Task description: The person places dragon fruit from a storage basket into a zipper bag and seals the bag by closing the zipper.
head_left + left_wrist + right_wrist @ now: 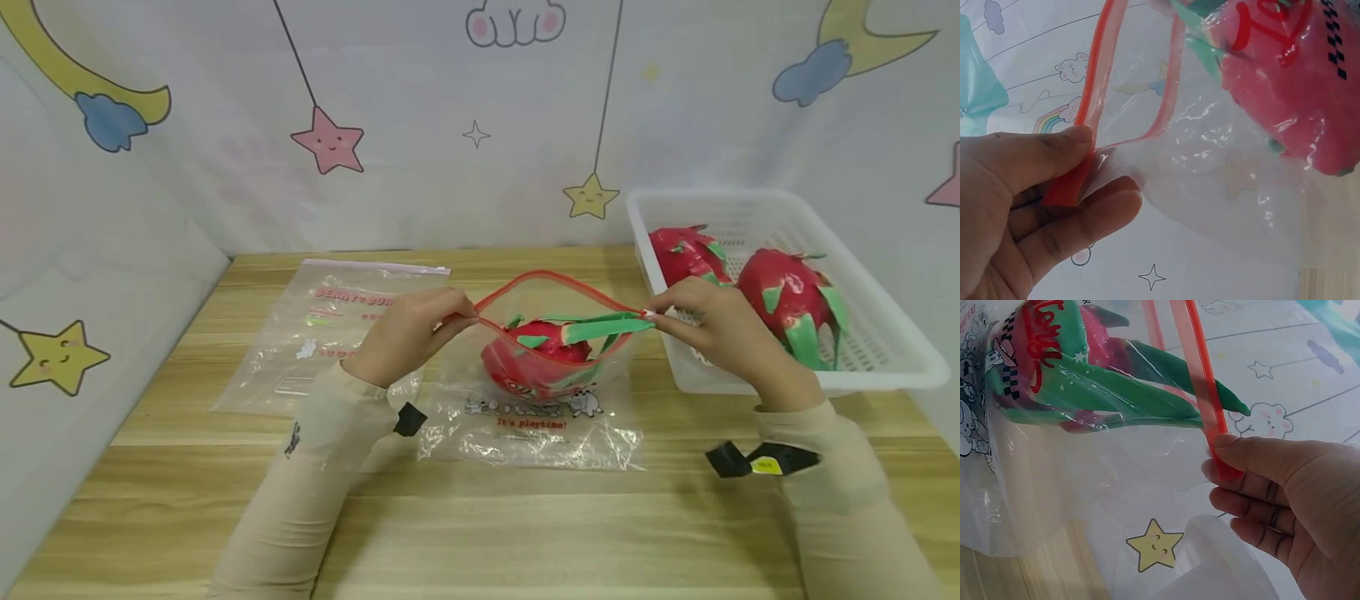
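Pinches the bag [532, 423] by both ends in left hand [411, 332] and right hand [726, 332], with dragon fruit [546, 335] lying crosswise between, leaves [609, 326] rightmost.

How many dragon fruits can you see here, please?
3: one dragon fruit is in the red-edged bag, and two are in the white basket: a back-left fruit and a front-right fruit. I see no sign of hidden ones.

**Worn Items, Left and Right**

Left sleeve [273, 525]: beige, close-fitting, lightly creased; small dark marking [292, 439] near the hand end; black block [410, 419] at the inner side.

Right sleeve [862, 525]: matching beige; angular black fitting [801, 458] bearing a yellow label [767, 466], print too small to read.

Hands [411, 332] [716, 323]: bare.
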`<action>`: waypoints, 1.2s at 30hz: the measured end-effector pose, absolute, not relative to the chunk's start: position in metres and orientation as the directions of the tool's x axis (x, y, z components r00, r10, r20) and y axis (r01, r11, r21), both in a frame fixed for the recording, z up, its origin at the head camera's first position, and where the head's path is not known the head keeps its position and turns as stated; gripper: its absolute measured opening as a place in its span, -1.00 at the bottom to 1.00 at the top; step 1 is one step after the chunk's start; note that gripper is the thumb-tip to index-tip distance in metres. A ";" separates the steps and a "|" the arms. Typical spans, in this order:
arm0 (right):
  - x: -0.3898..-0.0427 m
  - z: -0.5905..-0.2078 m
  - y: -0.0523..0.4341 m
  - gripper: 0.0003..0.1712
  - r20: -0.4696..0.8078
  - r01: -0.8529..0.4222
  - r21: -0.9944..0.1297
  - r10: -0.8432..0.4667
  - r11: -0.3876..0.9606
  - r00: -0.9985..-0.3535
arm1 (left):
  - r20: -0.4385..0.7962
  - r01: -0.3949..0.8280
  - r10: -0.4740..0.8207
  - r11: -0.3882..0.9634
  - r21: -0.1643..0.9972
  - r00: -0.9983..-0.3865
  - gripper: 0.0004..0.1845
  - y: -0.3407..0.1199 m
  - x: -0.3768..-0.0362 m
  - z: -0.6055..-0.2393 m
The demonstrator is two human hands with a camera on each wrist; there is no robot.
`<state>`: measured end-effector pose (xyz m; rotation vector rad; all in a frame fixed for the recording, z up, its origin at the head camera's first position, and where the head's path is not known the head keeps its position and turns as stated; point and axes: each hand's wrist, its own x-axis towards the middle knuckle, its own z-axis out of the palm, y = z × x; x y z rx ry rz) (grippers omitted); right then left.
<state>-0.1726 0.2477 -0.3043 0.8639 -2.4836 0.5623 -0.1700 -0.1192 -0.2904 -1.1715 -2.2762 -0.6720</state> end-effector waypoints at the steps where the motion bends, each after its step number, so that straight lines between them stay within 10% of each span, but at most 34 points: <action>1: -0.172 -0.303 0.248 -0.73 0.545 -0.662 -0.229 -0.470 0.714 -0.694 | 0.621 0.833 0.590 0.514 0.203 -0.516 -0.92 -0.120 -0.170 -0.290; 36: -0.155 -0.260 0.251 -0.65 0.750 -0.726 -0.261 -0.341 0.636 -0.567 | 0.830 0.872 0.410 0.458 0.172 -0.379 -0.84 -0.134 -0.153 -0.261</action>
